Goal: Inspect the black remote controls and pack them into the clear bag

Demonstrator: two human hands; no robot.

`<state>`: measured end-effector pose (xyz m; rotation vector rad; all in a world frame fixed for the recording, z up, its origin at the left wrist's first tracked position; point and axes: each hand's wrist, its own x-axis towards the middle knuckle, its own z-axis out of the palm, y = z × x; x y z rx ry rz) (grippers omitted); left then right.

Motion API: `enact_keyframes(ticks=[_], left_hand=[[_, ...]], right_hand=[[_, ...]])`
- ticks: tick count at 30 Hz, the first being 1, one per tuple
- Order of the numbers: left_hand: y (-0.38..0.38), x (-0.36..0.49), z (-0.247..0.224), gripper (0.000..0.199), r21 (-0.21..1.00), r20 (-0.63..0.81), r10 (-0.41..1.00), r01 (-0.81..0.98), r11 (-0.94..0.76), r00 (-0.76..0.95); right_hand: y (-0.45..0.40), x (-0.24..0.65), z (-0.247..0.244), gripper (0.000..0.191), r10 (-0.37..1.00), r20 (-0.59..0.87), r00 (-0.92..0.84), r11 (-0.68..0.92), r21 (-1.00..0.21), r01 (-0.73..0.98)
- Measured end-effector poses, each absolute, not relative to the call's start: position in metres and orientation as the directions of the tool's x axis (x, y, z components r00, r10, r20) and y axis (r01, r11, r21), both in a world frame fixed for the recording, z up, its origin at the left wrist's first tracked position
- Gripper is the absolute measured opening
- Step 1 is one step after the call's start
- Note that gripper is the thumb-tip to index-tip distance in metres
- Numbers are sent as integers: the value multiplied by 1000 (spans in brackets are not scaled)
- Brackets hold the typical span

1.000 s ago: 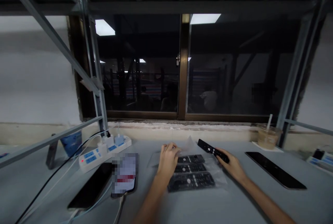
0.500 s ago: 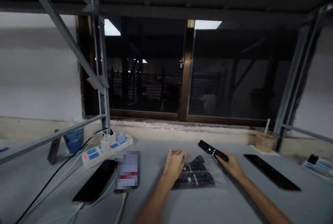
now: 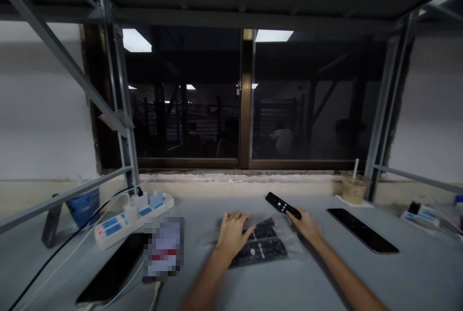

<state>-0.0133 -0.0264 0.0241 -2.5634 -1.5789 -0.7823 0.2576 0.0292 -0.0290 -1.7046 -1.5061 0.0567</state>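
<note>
My right hand [image 3: 306, 224] grips the near end of a black remote control [image 3: 278, 202], which points away toward the window. To its left, my left hand [image 3: 233, 231] rests on the edge of a clear plastic bag, thumb apart and fingers spread. Inside or under that plastic lie more black remotes, the nearest bagged remote [image 3: 262, 251] lying crosswise with pale buttons showing. Another bagged remote [image 3: 263, 232] sits just behind it, partly covered by wrinkled film.
Left of my hands are a lit phone [image 3: 164, 248], a dark phone [image 3: 114, 267] and a white power strip [image 3: 119, 229] with cables. At right lie a black tablet-like device [image 3: 361, 230] and a drink cup [image 3: 353, 189] with a straw. Metal shelf posts [image 3: 125, 152] stand at the sides.
The view has shifted, moving the scene leftward. My left hand's fingers have spread, with the thumb now apart over the bag. My right hand keeps hold of the remote.
</note>
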Motion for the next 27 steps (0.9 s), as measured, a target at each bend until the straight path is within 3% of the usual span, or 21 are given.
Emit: enact_keyframes(ticks=[5,10,13,16,22,27], left_hand=[[-19,-21,25,23,185,431,831,867,-462,350],[-14,-30,30,21,238,517,825,887,-395,228],[-13,-31,29,21,280,502,843,886,-369,193],[-13,-29,26,24,243,445,858,888,-391,256],[-16,-26,26,55,237,388,886,902,-360,252],[-15,-27,26,38,219,460,853,900,-378,246]], right_hand=[[21,249,-17,39,891,370,264,-32,-529,848],[8,243,0,34,807,531,257,6,-443,896],[1,239,10,35,696,672,253,108,-446,888],[-3,234,15,34,585,775,239,215,-432,876],[-13,219,16,42,427,901,-80,469,-145,871],[-18,211,19,48,318,938,-138,527,-55,848]])
